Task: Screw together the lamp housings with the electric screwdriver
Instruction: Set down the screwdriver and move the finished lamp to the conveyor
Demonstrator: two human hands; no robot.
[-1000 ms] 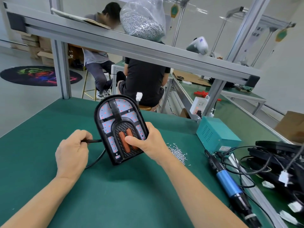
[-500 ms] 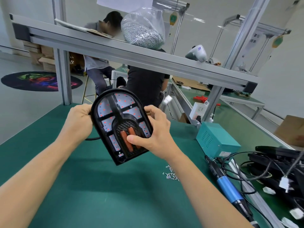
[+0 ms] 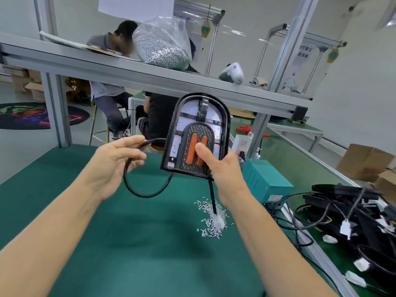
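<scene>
A black arch-shaped lamp housing (image 3: 200,116) with a white LED board and two orange bars is held upright above the green mat (image 3: 139,243). My right hand (image 3: 220,166) grips its lower right corner, thumb on the orange bars. My left hand (image 3: 115,163) pinches the lamp's black cable (image 3: 145,192), which loops down and back to the housing. A second cable end with a white plug (image 3: 218,219) hangs onto a small heap of loose screws (image 3: 211,219). The electric screwdriver is out of view.
A teal power box (image 3: 265,181) sits right of the housing. Black lamp parts and tangled cables (image 3: 351,211) lie at the far right. An aluminium shelf (image 3: 150,71) overhead carries a bag of screws (image 3: 162,43). Two people sit beyond the bench.
The housing rose and swung upright to the right. My left hand left the housing's edge and now holds the cable loop. The white plug dropped onto the screws.
</scene>
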